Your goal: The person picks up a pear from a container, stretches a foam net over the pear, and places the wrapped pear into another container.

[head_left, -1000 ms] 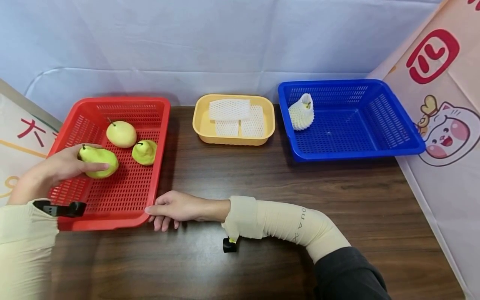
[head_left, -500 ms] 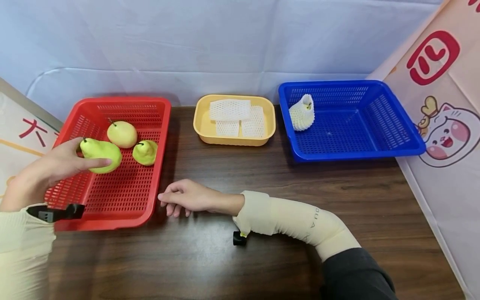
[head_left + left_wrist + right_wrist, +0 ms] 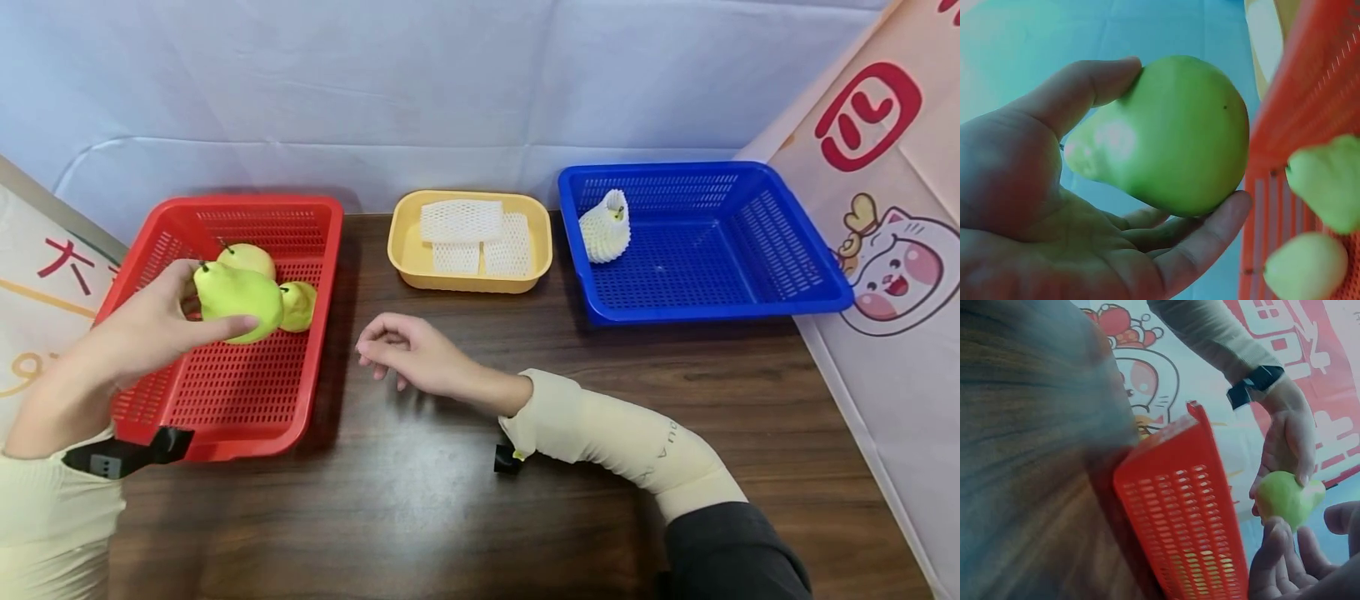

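The dark wooden surface (image 3: 465, 500) carries three containers along its far edge. The blue basket (image 3: 787, 287) at the right holds one fruit wrapped in white foam net (image 3: 604, 225), seen only from the head camera. The red basket (image 3: 232, 392) at the left holds two loose pears (image 3: 300, 304); the head view shows them partly hidden behind the lifted fruit, while the left wrist camera shows both plainly against the basket's mesh floor. The yellow tray (image 3: 405, 250) between the baskets holds flat white foam sleeves (image 3: 461, 221).

The left hand (image 3: 142, 333) grips a green pear (image 3: 238, 292) and holds it up above the red basket, clear of the mesh. The left wrist camera shows what the head view cannot: the thumb (image 3: 1085, 84) pressed on the pear's upper side and the fingers (image 3: 1210, 231) curled under it, narrow end towards the palm. The right wrist camera sees the same pear from across the basket's side wall, pinched between thumb and fingers.

The right hand (image 3: 412, 350) hovers above the surface near the red basket's right wall, fingers loosely curled and holding nothing. Its sleeve (image 3: 622, 442) lies across the surface.
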